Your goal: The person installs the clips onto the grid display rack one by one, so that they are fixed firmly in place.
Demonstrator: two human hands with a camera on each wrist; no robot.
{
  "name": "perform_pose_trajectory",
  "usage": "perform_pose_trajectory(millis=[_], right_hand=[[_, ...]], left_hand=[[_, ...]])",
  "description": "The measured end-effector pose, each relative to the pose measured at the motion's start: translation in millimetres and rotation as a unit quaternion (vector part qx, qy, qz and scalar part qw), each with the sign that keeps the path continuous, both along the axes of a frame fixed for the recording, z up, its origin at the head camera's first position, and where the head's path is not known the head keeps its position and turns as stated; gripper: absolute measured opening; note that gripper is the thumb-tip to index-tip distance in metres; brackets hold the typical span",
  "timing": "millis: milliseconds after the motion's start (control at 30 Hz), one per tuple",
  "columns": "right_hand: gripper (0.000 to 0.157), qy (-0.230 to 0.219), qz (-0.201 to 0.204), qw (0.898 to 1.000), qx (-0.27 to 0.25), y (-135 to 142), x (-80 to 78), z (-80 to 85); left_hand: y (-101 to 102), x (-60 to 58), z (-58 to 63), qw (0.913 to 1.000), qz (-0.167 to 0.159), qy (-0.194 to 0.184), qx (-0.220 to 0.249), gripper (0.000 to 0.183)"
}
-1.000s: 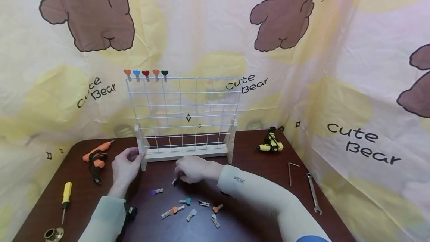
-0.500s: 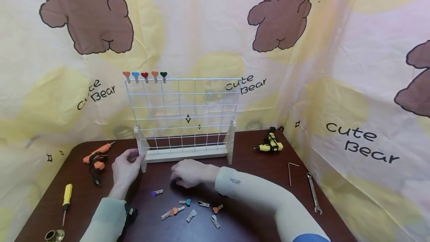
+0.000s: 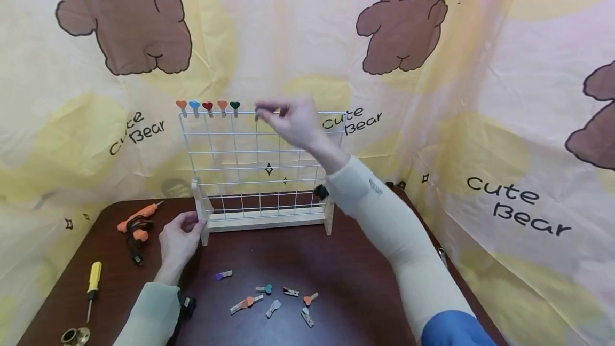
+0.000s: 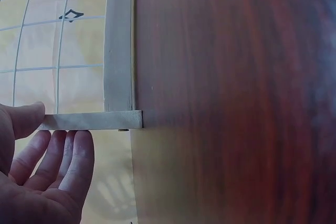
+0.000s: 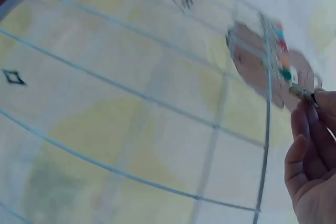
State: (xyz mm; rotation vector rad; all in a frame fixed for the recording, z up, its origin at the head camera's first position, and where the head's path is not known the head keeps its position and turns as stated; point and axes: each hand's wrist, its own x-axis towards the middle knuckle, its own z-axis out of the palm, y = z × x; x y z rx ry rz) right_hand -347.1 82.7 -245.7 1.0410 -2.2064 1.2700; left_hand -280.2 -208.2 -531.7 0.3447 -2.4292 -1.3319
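A white wire grid stands upright in a wooden stand [image 3: 266,221]. Several heart-topped clothespins line the left part of its top wire, orange, blue, red, orange and a green clothespin [image 3: 235,106]. My right hand [image 3: 295,120] is raised at that wire, right of the green heart, pinching a small clothespin [image 5: 299,92] between thumb and fingers; its heart is mostly hidden. With thumb on one side and fingers on the other, my left hand [image 4: 50,174] holds the stand's left side piece [image 4: 94,120]. Loose clothespins lie on the table, among them a purple-hearted clothespin [image 3: 223,275].
On the left lie an orange tool with a bundled black cord [image 3: 138,223], a yellow-handled screwdriver [image 3: 94,279] and a brass fitting [image 3: 76,336]. A wrench [image 3: 442,255] shows partly behind the right sleeve. Patterned cloth [image 3: 307,25] hangs behind the table.
My right hand has lifted from the table in front of the stand up to the grid's top wire, carrying a clothespin. My left hand stays on the stand.
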Motion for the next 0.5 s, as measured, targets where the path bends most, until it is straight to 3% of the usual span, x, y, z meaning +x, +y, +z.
perform_pose_trajectory(millis=[67, 167, 367, 500], right_hand=[[0.016, -0.016, -0.026, 1.000, 0.006, -4.6, -9.7, 17.4], [0.015, -0.020, -0.039, 0.998, 0.038, -12.4, -23.5, 28.6], [0.009, -0.044, -0.037, 0.997, 0.052, -19.8, -32.7, 30.7], [0.016, -0.059, -0.038, 0.994, 0.078, -21.0, -32.3, 27.6]], left_hand=[[0.1, 0.2, -0.2, 1.0000, 0.001, -0.005, 0.003, 0.036], [0.4, 0.3, -0.8, 0.9999, 0.003, -0.012, 0.008, 0.036], [1.8, -1.5, -2.3, 0.9999, -0.003, -0.007, 0.012, 0.038], [0.5, -2.1, -1.7, 0.9999, 0.002, -0.005, 0.008, 0.038]])
